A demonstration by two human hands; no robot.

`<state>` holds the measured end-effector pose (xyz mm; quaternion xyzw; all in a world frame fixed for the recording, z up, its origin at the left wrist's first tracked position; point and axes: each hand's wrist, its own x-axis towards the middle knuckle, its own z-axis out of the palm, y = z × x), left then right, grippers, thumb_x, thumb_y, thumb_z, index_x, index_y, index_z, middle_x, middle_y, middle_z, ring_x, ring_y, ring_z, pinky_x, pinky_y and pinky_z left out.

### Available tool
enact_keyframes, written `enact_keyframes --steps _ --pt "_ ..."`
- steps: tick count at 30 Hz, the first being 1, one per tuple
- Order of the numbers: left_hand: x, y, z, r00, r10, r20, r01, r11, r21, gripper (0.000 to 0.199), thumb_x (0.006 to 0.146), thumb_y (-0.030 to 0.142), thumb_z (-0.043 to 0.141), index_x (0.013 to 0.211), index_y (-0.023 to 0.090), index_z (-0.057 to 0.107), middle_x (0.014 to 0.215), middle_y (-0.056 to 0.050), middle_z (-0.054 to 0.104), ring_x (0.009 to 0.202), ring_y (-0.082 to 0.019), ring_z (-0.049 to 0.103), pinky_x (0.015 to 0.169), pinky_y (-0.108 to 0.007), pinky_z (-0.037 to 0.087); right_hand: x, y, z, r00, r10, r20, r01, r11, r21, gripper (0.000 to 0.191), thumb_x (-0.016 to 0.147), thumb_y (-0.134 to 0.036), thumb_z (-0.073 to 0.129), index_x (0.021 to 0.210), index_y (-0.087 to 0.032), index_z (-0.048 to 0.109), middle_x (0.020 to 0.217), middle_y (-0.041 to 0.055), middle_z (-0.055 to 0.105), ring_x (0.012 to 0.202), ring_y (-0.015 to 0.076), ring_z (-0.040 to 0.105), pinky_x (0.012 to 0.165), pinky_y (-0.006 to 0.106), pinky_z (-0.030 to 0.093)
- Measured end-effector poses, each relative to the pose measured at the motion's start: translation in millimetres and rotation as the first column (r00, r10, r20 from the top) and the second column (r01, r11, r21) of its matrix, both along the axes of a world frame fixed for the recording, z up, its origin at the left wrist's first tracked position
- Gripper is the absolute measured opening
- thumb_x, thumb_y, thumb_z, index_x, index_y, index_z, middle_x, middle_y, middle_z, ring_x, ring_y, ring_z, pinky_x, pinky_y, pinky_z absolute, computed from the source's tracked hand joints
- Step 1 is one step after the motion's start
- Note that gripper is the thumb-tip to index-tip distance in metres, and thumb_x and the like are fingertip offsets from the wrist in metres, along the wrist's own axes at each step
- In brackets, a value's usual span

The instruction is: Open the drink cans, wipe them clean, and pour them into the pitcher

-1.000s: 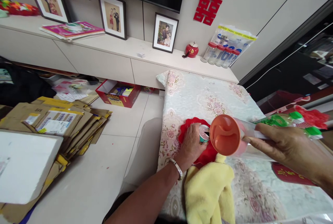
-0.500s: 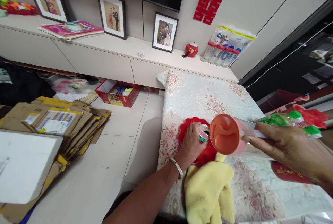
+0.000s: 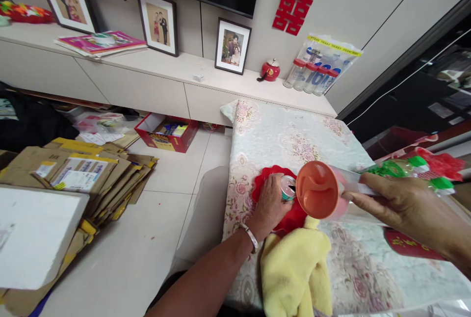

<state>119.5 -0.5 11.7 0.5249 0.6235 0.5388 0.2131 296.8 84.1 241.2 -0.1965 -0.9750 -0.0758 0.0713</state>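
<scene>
My left hand [image 3: 270, 201] is wrapped round a small drink can [image 3: 288, 185], whose top with its dark opening shows. Under that hand lies a red scalloped tray [image 3: 292, 219], partly covered. On the right, my right hand [image 3: 401, 204] grips the handle of a clear plastic pitcher [image 3: 353, 177] with an orange top [image 3: 317, 190]. The pitcher is tipped sideways, its orange end close beside the can's top. Whether liquid flows between them I cannot tell. A yellow plush cloth [image 3: 296, 270] lies in front of the tray.
The flowered tablecloth [image 3: 265, 130] covers the table. A red tin [image 3: 410, 244] and green-capped bottles [image 3: 417, 165] are at the right. Glass bottles with red caps [image 3: 311, 76] line the cabinet [image 3: 143, 79]. Flattened cardboard [image 3: 110, 174] and a red box [image 3: 169, 138] lie on the floor.
The hands, the can and the pitcher keep almost the same place. Only a very slight shift of the whole view shows.
</scene>
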Motion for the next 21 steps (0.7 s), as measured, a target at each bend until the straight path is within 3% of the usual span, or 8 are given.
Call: enact_keyframes --steps 9,21 --pt "0.2 -0.5 2.0 1.000 -0.009 -0.009 0.009 1.000 -0.012 0.059 0.077 0.011 0.072 0.129 0.023 0.046 0.127 -0.012 0.062 0.126 -0.033 0.062 0.107 -0.052 0.056 1.3 0.4 -0.6 1.000 0.020 0.007 -0.020 1.000 0.017 0.050 0.106 -0.058 0.043 0.066 -0.027 0.044 0.049 -0.0078 0.038 0.038 0.0108 0.042 0.041 0.028 0.031" --pt "0.8 0.1 -1.1 1.000 0.008 -0.027 -0.008 1.000 -0.006 0.062 0.077 0.011 0.072 0.130 0.027 0.045 0.125 -0.009 0.062 0.123 -0.033 0.063 0.106 -0.052 0.056 4.4 1.1 -2.0 0.997 -0.071 0.023 0.072 0.996 -0.053 0.052 0.103 -0.065 0.043 0.066 -0.028 0.043 0.049 -0.0071 0.038 0.039 0.0121 0.040 0.044 0.031 0.029"
